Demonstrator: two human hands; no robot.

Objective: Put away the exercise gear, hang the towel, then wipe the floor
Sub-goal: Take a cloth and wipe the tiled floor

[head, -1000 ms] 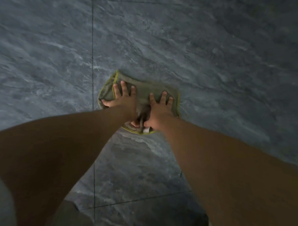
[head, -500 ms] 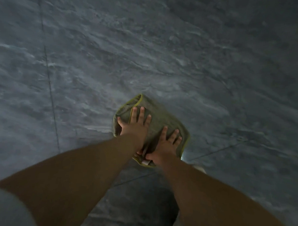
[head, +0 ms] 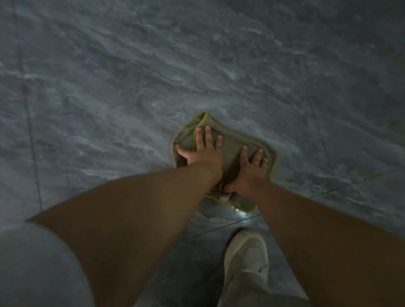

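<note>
**Both hands flat on the cleaning cloth, floor level**

Left hand: palm down, fingers straight and spread, pressing on the left half of the cloth. Its outermost finger splays off toward the cloth's left edge. Nothing is gripped or pinched.

Right hand: also palm down, fingers straight and fanned, pressing the right half. The heels of the two hands sit close together near the cloth's near edge. The thumbs are tucked into shadow between them, so whether they touch cannot be told.

Cleaning cloth: olive-grey with a yellow-green stitched border, lying on the floor under both hands. It is rumpled rather than square, and the far left corner is folded up into a small peak. A pale tag shows at the near edge, just below the wrists.

Both bare forearms reach in from the bottom of the head view, converging on the cloth.

Floor: dark grey marble-look tile with pale veining. Thin grout lines run down the left side and slant across below the cloth. A small glossy wet patch sits just beside the cloth's near right corner.

Nearer in: a pale shoe stands on the tile between the forearms, with a light trouser leg above it. Blurred grey fabric fills the bottom left corner — what it is cannot be told.
</note>
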